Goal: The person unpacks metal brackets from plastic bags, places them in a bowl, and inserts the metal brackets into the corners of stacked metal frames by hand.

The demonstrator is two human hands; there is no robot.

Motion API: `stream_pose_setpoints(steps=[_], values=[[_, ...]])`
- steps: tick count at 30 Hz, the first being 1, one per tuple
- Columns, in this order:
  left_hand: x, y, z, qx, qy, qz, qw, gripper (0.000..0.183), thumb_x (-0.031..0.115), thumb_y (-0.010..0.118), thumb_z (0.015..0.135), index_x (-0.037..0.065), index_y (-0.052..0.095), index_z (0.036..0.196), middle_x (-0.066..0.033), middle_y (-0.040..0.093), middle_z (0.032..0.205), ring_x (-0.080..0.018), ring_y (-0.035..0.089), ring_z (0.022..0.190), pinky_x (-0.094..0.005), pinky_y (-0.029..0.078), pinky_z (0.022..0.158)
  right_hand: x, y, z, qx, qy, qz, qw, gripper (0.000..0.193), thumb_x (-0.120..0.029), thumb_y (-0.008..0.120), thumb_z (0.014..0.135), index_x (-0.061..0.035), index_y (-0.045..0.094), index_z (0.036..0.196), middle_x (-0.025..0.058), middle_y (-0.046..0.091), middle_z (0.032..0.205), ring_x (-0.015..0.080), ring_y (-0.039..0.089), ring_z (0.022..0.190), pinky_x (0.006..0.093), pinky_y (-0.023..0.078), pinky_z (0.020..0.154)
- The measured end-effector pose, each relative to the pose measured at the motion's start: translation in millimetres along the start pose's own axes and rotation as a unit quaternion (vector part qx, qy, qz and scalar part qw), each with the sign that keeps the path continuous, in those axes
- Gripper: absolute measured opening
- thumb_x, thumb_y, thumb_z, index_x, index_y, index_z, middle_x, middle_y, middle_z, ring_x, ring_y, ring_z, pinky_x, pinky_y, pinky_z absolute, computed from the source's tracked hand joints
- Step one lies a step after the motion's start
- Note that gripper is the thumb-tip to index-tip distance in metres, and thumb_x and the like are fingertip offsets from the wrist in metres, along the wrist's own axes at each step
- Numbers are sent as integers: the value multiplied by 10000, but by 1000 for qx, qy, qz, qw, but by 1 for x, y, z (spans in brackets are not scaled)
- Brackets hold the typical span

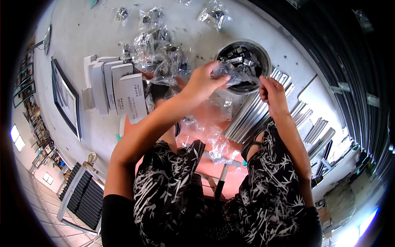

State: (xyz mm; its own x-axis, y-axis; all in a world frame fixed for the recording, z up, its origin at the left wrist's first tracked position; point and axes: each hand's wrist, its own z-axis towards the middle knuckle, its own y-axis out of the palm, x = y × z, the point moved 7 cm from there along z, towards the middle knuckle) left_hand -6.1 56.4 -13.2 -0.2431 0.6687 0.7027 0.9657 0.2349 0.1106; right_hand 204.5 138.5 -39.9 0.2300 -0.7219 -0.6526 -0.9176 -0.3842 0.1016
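Left hand (pixel 207 81) pinches a clear bag (pixel 233 75) between thumb and fingers, over the near side of the bucket (pixel 267 57); probably so loose bits land inside. Right hand (pixel 275 94) is curled nearly closed at the bag's right end; can't tell if it grips film. Metal parts (pixel 249 61) fill the bucket, ahead of the 2 hands, likely for short reach. Bagged parts (pixel 153 41) lie farther left.

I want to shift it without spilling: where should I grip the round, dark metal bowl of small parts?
Probably by the far-right rim of the dark metal bowl, from above: that curved lip shows bare, while the left hand and crumpled clear plastic bag are in front of its near-left part.
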Motion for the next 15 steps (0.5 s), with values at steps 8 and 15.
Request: stream_pose_setpoints(steps=[8, 15], values=[[25, 11, -27, -39, 31, 105, 993, 567, 77, 679, 895, -10, 430, 1397, -108, 631, 1071, -115, 647, 879, -252, 537, 713, 6, 4, -4, -15, 13, -12, 1000, 301, -256, 631, 936, -82, 547, 704, -18, 486, 582, 58, 411, 481, 218, 304, 445], [30, -12, -11, 23, 148, 121, 981, 448, 15, 710, 836, 13, 544, 1253, -48, 619, 1029, -108, 601, 885, -252, 501, 815, -3, 1, -5, -5, -11, -55, 998, 315, -252, 623, 944, -82, 544, 691, -23, 486, 579, 54, 416, 494, 211, 306, 461]])
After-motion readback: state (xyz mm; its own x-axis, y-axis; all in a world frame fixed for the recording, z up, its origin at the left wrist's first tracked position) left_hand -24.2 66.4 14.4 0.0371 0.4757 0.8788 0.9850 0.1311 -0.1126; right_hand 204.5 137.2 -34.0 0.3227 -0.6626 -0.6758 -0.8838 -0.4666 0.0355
